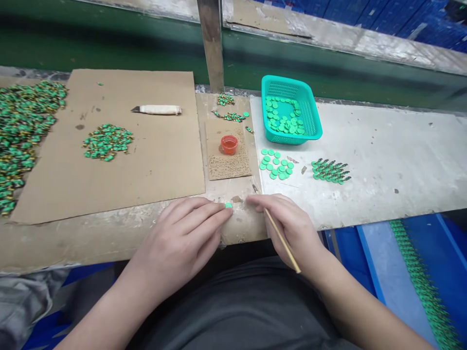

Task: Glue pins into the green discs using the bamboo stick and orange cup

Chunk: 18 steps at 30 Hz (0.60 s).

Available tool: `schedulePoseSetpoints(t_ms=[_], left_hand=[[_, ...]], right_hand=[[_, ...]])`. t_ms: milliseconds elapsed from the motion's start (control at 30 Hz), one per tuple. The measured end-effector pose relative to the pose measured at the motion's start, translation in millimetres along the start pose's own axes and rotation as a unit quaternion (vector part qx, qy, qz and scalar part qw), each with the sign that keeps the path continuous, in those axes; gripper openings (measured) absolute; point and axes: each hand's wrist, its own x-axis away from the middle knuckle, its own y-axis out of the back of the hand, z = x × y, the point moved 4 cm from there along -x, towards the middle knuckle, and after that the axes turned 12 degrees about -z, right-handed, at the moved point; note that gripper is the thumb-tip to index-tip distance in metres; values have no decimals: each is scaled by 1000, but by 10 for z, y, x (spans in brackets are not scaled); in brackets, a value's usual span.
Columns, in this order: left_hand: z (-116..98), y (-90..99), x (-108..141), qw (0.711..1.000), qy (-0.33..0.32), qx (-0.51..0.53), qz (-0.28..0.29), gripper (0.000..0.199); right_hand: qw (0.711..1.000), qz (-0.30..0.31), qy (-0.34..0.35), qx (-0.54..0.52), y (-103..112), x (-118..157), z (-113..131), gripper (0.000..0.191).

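Left hand point(186, 233) pinching a green disc point(228, 205) by the surface's point(383, 141) near edge; right hand's point(292, 223) grip closed around a thin brush point(280, 238).
The disc looks light, stiff and perhaps slippery, best held by its rim; the brush, light, along its handle. A brown flake point(237, 199) lies between the hands; beyond stand a red cup point(229, 145) and a basket point(284, 138).

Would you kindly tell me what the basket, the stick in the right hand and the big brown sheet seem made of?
The basket looks like smooth plastic, judging by its even colour and regular holes. The stick seems smooth wood or bamboo, given its pale yellowish shaft. The brown sheet is probably matte cardboard: flat, stained, straight along its edges.
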Motion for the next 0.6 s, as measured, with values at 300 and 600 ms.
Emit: schedulePoseSetpoints(t_ms=[300, 600], left_hand=[[13, 50, 60, 1000, 10, 20, 6, 33], [8, 34, 106, 999, 17, 31, 11, 40]], right_hand=[[975, -49, -169, -136, 20, -112, 48, 33], [991, -75, -45, -98, -128, -241, 154, 33]])
